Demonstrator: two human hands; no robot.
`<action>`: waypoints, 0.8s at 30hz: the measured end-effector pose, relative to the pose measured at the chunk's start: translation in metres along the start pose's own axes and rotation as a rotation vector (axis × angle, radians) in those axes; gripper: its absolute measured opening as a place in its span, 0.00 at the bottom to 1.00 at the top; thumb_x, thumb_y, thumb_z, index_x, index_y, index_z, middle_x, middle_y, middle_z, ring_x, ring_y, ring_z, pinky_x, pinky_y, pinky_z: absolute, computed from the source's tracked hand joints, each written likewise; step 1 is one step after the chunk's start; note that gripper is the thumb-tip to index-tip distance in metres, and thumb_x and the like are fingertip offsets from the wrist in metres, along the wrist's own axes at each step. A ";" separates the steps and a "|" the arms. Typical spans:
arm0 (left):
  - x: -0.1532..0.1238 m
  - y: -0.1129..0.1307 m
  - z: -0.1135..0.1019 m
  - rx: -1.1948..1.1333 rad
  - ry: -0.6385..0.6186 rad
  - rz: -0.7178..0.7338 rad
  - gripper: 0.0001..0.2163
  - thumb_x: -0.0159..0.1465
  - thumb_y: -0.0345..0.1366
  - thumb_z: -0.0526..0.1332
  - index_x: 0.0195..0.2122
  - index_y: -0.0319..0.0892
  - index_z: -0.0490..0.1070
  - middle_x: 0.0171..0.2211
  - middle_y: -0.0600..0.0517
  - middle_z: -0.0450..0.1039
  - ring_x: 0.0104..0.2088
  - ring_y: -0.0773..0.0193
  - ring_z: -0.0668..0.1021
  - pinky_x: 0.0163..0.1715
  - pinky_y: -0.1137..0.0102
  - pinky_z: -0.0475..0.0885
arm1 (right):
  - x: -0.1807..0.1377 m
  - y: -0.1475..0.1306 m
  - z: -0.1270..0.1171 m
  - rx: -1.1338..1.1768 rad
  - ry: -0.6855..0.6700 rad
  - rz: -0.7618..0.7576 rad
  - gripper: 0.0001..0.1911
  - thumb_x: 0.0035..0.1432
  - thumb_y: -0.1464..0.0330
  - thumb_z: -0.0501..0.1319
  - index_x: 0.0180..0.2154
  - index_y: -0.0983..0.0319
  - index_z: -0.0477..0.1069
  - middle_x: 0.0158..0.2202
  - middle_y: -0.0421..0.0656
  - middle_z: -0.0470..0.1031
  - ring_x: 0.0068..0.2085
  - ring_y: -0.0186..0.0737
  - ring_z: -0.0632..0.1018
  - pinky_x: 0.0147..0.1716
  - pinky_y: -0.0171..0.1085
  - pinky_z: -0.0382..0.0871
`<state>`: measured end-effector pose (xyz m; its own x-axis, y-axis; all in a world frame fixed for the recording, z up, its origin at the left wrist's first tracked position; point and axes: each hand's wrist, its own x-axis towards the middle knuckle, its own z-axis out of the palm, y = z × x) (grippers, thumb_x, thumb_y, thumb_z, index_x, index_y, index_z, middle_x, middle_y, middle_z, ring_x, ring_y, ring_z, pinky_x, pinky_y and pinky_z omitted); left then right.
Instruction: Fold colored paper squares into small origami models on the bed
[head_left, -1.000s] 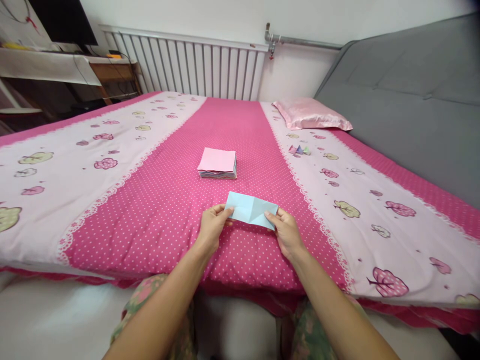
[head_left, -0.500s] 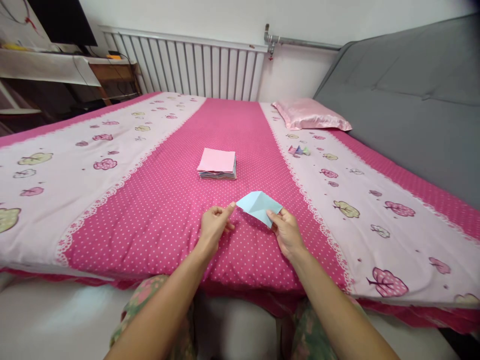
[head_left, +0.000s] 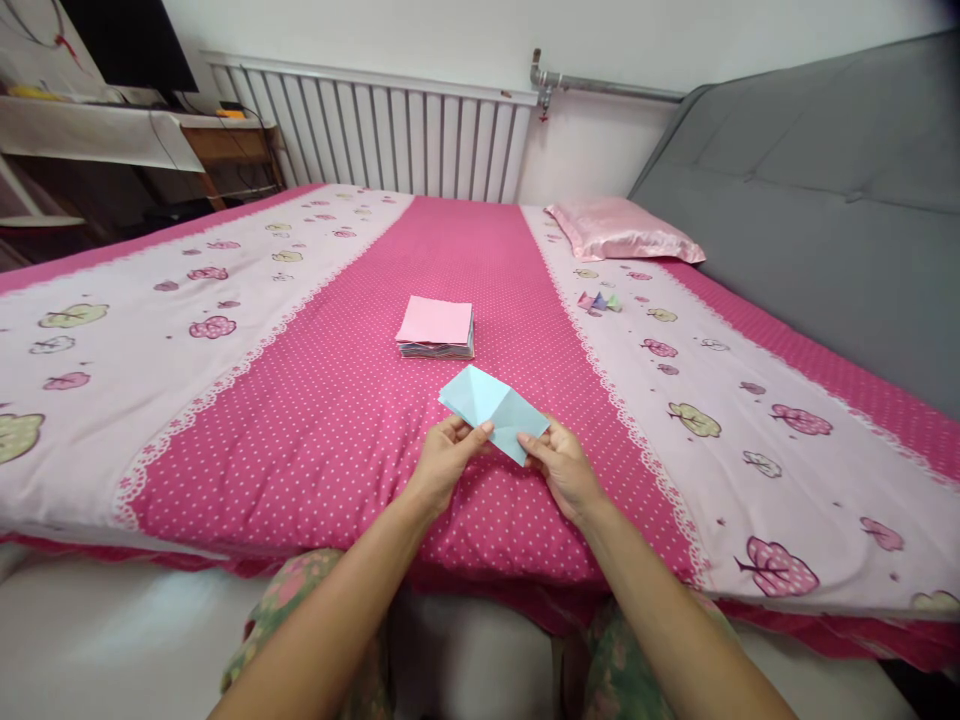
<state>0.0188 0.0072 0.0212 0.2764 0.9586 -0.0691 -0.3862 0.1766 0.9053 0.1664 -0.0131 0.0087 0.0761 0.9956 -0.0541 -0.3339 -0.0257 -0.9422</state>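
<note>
A light blue sheet of origami paper (head_left: 491, 400), creased and partly folded, is held between both hands just above the bed's front part. My left hand (head_left: 446, 455) pinches its lower left edge, thumb on top and fingers underneath. My right hand (head_left: 561, 462) grips the lower right corner in the same way. Beyond the paper lies a stack of square paper sheets (head_left: 435, 322) with a pink sheet on top. Several small folded paper pieces (head_left: 598, 301), pink, purple and green, rest further off to the right.
The bed (head_left: 300, 400) has a pink dotted cover with white printed side bands. A pink pillow (head_left: 622, 228) lies at the back right, against a grey headboard (head_left: 810, 180). Behind stands a white radiator (head_left: 375, 135); a desk (head_left: 97, 135) with a monitor (head_left: 127, 45) is at the far left.
The blue paper has shifted left and turned, its folded face showing differently. My left hand, at the paper's left tip before, now holds its lower edge nearer my right hand.
</note>
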 end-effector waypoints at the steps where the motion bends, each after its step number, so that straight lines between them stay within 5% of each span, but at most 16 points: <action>1: 0.001 0.000 -0.001 -0.006 0.013 0.009 0.17 0.49 0.39 0.67 0.38 0.37 0.73 0.36 0.44 0.76 0.35 0.61 0.78 0.39 0.68 0.69 | 0.000 0.000 0.000 -0.007 -0.015 0.001 0.17 0.44 0.64 0.67 0.37 0.62 0.68 0.26 0.38 0.76 0.23 0.31 0.71 0.23 0.30 0.63; 15: 0.004 0.000 -0.004 0.043 0.083 0.021 0.14 0.48 0.38 0.68 0.34 0.36 0.74 0.31 0.47 0.77 0.30 0.64 0.76 0.33 0.72 0.69 | -0.001 0.001 -0.001 -0.017 -0.018 0.035 0.16 0.44 0.61 0.66 0.34 0.63 0.72 0.26 0.39 0.75 0.23 0.31 0.71 0.23 0.30 0.63; 24: 0.001 0.003 -0.003 -0.039 -0.037 -0.037 0.15 0.49 0.36 0.68 0.36 0.36 0.73 0.36 0.44 0.76 0.35 0.60 0.76 0.39 0.68 0.69 | 0.001 0.001 -0.002 0.044 -0.025 0.061 0.16 0.45 0.56 0.64 0.31 0.62 0.73 0.23 0.38 0.73 0.21 0.31 0.69 0.21 0.31 0.62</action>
<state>0.0149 0.0092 0.0223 0.3230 0.9425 -0.0856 -0.4089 0.2206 0.8855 0.1677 -0.0122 0.0074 0.0313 0.9943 -0.1021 -0.3786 -0.0827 -0.9219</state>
